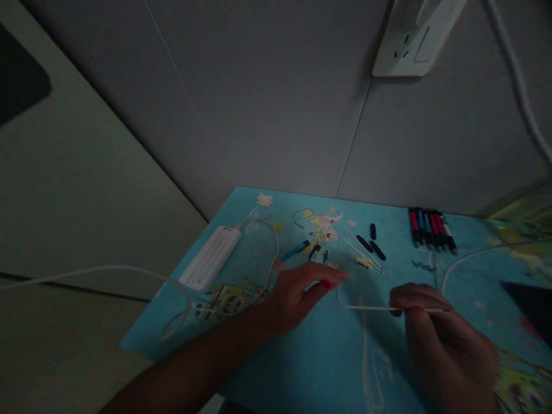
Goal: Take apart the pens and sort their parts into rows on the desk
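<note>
My right hand pinches a thin white pen refill between thumb and fingers, level above the table. My left hand is over the middle of the table, thumb pressed toward the fingers. A small red spot shows at the thumb tip; whether it is a held piece I cannot make out. Just beyond the left hand lie a blue pen barrel and small dark pen parts. Farther right are two loose refills and several dark grips.
A row of assembled pens, red, blue and white, lies at the back right. A white power strip with its cable is at the left. A wall socket is above. A dark flat object sits at the right.
</note>
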A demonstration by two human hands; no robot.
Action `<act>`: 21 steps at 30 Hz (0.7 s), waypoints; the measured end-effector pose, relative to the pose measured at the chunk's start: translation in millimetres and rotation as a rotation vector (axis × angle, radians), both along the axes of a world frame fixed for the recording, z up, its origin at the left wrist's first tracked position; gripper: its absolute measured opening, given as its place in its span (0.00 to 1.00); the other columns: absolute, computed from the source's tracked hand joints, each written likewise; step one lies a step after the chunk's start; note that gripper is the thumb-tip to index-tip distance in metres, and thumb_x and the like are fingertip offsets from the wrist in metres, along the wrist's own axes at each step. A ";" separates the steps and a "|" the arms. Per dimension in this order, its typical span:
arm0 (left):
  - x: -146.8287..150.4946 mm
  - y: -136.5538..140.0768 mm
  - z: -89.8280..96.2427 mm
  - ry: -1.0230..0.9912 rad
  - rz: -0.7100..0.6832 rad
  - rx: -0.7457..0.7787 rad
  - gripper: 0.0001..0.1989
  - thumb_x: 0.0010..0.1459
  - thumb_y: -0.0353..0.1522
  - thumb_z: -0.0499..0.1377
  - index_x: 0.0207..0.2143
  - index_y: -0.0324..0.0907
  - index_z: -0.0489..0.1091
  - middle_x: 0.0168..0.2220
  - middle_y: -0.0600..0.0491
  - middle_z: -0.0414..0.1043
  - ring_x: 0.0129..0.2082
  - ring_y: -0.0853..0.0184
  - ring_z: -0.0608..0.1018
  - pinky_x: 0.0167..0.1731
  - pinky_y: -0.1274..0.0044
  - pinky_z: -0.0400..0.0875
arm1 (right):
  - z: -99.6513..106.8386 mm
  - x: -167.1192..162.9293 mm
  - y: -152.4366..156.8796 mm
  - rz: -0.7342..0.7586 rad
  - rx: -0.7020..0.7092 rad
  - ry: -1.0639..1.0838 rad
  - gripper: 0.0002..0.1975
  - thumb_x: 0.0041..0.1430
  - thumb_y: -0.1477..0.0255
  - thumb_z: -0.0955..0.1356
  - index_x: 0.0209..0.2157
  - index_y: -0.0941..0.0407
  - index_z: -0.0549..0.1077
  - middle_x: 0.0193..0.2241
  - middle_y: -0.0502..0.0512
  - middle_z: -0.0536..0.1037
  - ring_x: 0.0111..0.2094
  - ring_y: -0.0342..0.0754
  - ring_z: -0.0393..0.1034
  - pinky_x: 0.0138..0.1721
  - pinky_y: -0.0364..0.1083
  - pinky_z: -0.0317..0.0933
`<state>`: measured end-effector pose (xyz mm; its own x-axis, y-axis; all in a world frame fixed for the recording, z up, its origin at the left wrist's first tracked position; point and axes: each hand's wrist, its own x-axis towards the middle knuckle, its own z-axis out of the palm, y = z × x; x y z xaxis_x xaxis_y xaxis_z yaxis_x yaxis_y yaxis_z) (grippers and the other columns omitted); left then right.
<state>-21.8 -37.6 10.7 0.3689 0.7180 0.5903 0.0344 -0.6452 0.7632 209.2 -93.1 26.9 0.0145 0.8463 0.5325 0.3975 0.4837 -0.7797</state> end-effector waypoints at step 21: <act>-4.8 -4.4 4.9 -0.117 -0.066 -0.044 0.09 0.66 0.26 0.55 0.46 0.42 0.70 0.47 0.48 0.78 0.47 0.65 0.80 0.48 0.72 0.74 | -19.4 -5.2 4.7 0.052 -0.054 -0.076 0.05 0.63 0.74 0.67 0.36 0.51 0.75 0.37 0.54 0.76 0.40 0.50 0.72 0.42 0.47 0.66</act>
